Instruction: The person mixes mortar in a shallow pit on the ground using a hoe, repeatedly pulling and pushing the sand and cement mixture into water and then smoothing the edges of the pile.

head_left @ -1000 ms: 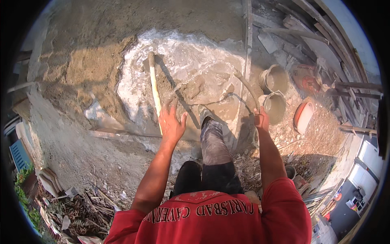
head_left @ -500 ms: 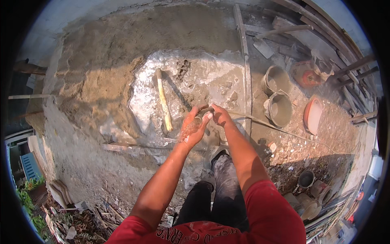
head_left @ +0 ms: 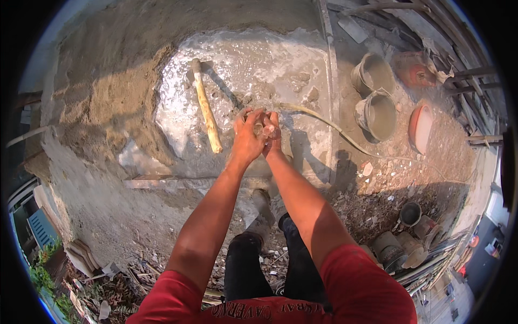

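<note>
My left hand (head_left: 248, 139) and my right hand (head_left: 273, 139) are clasped together in front of me, wet and shiny. The fingers of the left curl over the right; whether anything small lies between the palms is hidden. Just beyond them, the end of a pale hose (head_left: 305, 109) lies on wet grey cement mix (head_left: 259, 59), apart from both hands. To the left, a tool with a pale wooden handle (head_left: 206, 110) rises from the mix at a slant; its dark far end sits in the mix and its head is hidden.
Drier sandy mix (head_left: 116, 102) borders the puddle. Wooden boards (head_left: 332, 70) edge it at right and front (head_left: 156, 182). Two buckets (head_left: 375, 116) stand beyond the right board, with an orange basin (head_left: 421, 128) and a torn sack (head_left: 415, 69). Rubble and smaller pails (head_left: 410, 214) lie nearer.
My right hand has let go of the hose, which now lies on the mix. Both hands have come together, and the view has shifted, with my feet in a different stance.
</note>
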Demonstrator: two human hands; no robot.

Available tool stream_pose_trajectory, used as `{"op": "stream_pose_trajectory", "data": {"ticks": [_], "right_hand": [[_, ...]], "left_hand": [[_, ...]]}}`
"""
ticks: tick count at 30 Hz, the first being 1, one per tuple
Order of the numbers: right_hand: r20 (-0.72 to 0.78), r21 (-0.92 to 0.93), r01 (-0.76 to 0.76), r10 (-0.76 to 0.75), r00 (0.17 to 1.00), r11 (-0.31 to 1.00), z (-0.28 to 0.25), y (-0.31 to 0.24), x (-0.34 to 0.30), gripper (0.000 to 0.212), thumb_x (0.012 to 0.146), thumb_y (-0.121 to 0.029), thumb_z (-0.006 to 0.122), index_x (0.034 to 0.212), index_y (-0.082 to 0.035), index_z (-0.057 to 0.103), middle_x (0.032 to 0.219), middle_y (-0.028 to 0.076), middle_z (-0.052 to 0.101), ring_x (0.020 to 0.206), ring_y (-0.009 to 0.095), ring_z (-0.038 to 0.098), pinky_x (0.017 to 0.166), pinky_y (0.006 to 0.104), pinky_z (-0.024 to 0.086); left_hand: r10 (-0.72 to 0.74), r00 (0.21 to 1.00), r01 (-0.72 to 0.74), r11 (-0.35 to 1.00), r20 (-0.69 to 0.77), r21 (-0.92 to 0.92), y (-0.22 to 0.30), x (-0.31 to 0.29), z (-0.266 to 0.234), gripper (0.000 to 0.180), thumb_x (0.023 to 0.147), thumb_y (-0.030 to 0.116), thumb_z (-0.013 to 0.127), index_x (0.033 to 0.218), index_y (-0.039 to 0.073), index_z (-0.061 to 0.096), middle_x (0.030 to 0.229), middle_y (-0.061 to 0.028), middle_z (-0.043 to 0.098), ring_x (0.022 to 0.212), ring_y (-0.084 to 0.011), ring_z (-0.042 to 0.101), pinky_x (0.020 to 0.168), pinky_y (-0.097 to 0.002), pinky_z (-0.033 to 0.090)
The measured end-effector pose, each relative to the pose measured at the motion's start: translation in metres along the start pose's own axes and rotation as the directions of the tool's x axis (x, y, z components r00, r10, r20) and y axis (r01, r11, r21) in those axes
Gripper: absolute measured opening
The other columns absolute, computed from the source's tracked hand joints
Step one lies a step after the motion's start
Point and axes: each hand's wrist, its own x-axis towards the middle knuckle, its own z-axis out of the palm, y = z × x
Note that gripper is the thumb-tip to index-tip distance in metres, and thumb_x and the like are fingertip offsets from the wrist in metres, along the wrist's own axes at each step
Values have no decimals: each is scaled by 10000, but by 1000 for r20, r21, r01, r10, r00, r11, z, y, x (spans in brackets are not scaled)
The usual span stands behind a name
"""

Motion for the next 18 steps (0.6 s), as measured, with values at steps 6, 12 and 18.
{"op": "stream_pose_trajectory", "data": {"ticks": [6, 12, 18], "right_hand": [[-120, -778, 14, 171, 978, -628, 112, -29, 6, 318, 951, -314, 528, 1164, -117, 658, 1184, 102, 680, 1120, 290, 627, 1002, 403, 477], [-205, -870, -125, 120, 971, -477, 129, -55, -33, 411, 875, -388, 602, 1188, -137, 692, 1276, 182, 621, 1163, 354, 612, 1012, 433, 482], [93, -961, 51, -148, 985, -271, 200, -49, -105, 422, 781, -206, 699, 1199, -158, 672, 1265, 207, 618, 1143, 369, 619, 989, 422, 506]], "left_hand": [[-390, 910, 360, 578, 140, -732, -76, -10, -30, 374, 971, 237, 644, 1312, 86, 618, 1153, -111, 648, 1065, -199, 589, 957, -354, 465], [-296, 941, 325, 925, 162, -199, -60, -50, -21, 517, 854, 174, 764, 1346, 123, 613, 1268, -132, 671, 1169, -283, 630, 986, -368, 482], [307, 868, -448, 824, 391, 347, -133, -32, -84, 429, 914, 331, 640, 1275, 99, 617, 1248, -157, 654, 1160, -353, 609, 983, -444, 486]]}}
